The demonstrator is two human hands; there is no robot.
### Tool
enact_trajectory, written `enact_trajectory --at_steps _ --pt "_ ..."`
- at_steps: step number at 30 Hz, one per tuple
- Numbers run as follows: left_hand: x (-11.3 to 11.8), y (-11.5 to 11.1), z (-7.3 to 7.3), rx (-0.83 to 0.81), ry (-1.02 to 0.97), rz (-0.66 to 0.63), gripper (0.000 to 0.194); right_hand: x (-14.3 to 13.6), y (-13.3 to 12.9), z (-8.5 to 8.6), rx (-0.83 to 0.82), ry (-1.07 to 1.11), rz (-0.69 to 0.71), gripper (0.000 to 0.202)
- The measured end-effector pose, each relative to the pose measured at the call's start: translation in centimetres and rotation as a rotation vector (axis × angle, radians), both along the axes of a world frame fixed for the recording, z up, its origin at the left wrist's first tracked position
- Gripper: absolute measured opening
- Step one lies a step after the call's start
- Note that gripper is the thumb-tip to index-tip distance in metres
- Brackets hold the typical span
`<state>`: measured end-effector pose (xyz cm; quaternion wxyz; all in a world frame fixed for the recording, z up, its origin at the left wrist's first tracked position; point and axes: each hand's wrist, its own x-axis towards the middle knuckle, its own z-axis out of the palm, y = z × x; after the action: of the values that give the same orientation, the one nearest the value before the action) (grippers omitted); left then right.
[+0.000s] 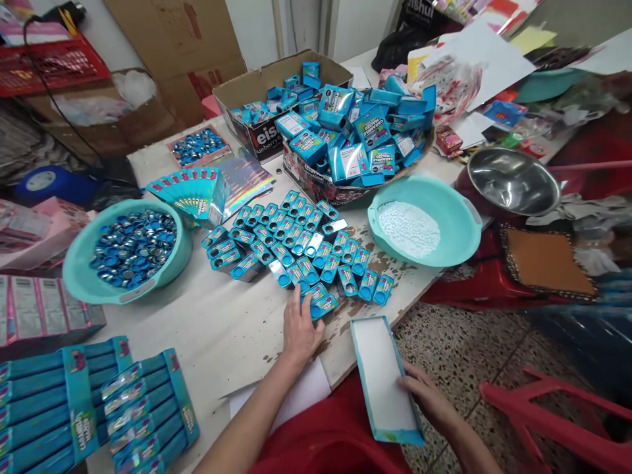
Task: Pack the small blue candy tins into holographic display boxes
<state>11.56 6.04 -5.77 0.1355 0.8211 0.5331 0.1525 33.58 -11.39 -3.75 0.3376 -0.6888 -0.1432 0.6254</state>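
Observation:
My left hand (pixel 300 329) reaches to the near edge of a group of upright blue tins (pixel 291 230), its fingers around the nearest tin (pixel 324 306). Several tins in the group show round openings on top. My right hand (pixel 424 388) grips the right side of a long, shallow blue tray box (pixel 382 378) with a white inside, held tilted over my lap off the table edge. Nothing lies in the tray box. The fingers of my right hand are partly hidden beneath the box.
A teal basin (pixel 182 243) of blue and silver caps stands left, another basin (pixel 457 227) with white pellets right. Behind are cartons (pixel 316 184) heaped with blue tins. Filled blue trays (pixel 81 401) lie front left; a steel bowl (pixel 513 181) and red stool (pixel 557 415) are right.

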Motion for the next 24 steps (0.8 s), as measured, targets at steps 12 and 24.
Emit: enact_trajectory --at_steps 12,24 --pt "1.6 1.7 0.8 -0.039 0.141 -0.020 0.056 -2.1 4.2 -2.9 0.098 0.169 0.043 0.041" --pt "-7.6 0.4 2.5 -0.073 0.181 -0.276 0.055 -1.6 4.7 -2.5 0.072 0.125 0.126 0.030"
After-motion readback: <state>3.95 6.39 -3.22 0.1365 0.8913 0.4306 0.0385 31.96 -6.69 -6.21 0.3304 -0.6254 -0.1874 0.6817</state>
